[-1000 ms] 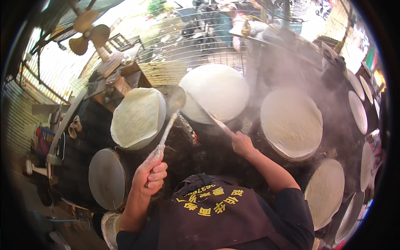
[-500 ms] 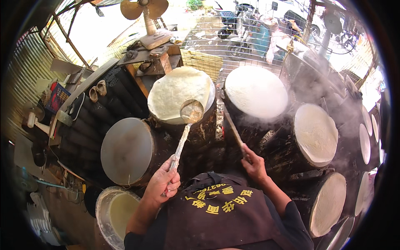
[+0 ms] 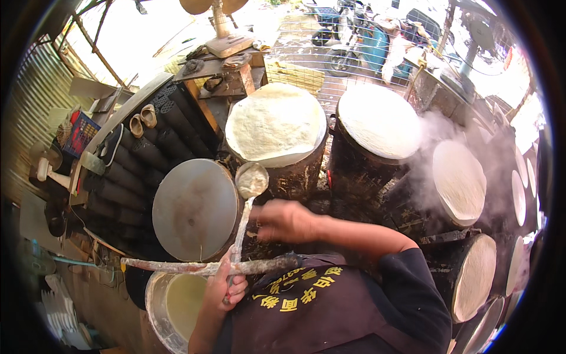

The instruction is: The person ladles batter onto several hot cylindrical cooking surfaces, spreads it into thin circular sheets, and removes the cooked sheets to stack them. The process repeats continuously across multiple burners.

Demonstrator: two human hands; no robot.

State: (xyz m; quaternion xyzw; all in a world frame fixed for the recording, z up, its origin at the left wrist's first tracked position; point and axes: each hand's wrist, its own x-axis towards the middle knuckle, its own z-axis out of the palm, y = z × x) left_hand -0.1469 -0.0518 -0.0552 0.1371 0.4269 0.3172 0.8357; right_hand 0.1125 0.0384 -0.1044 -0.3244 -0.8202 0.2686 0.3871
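My left hand [image 3: 227, 283] is closed around the handle of a batter-caked ladle [image 3: 252, 179] and also pins a wooden stick [image 3: 165, 267] crosswise. The ladle bowl hangs between the bare grey drum top [image 3: 194, 209] and a drum top coated with a thin pale sheet [image 3: 276, 121]. My right hand [image 3: 283, 221] reaches across to the left, just beside the ladle handle. Motion smears its fingers, so what they hold cannot be made out. Left of my body stands a crusted bucket [image 3: 152, 301] of pale liquid batter.
More drums curve round to the right, among them a white-topped one [image 3: 379, 121], a steaming one [image 3: 460, 183] and a nearer one [image 3: 474, 277]. Black cylindrical briquettes [image 3: 144, 153] are stacked at the left, with shoes [image 3: 142, 121] on top. A fan [image 3: 215, 12] stands at the back.
The stick has passed from my right hand to my left, beside the ladle. My right arm has swung left across my body. The ladle has come off the coated drum top, lower and left.
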